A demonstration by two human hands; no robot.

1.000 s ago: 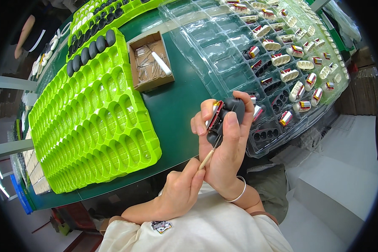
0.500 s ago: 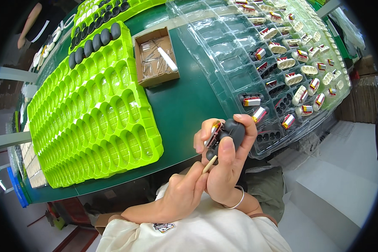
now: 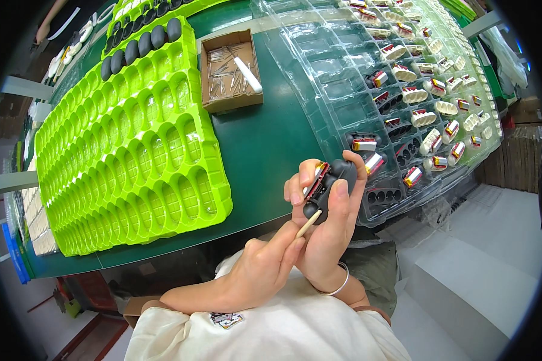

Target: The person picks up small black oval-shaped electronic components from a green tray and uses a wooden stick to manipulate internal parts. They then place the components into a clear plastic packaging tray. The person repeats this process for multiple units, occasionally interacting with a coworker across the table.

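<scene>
My right hand [image 3: 326,248], with a bangle at the wrist, grips a black rounded device housing [image 3: 324,197] above the table's near edge. A red circuit board [image 3: 317,179] with a silvery part sits along the housing's left side, between it and the fingers. Closed around a thin pale stick [image 3: 309,224] is my left hand [image 3: 253,266]. The stick's tip touches or nearly touches the small round lower end of the housing; exact contact cannot be made out. Fingers cover parts of the housing.
A bright green moulded tray [image 3: 162,225] with black oval shells [image 3: 144,43] lies left. Behind it, a cardboard box [image 3: 233,103] holds thin metal pieces and a white-handled tool [image 3: 248,75]. Clear plastic trays [image 3: 319,66] at right hold white and black housings with batteries.
The view has shifted slightly. Both hands sit a little higher in the picture, the housing tilted somewhat differently. Each hand keeps its hold, and the stick's tip stays at the housing's lower end.
</scene>
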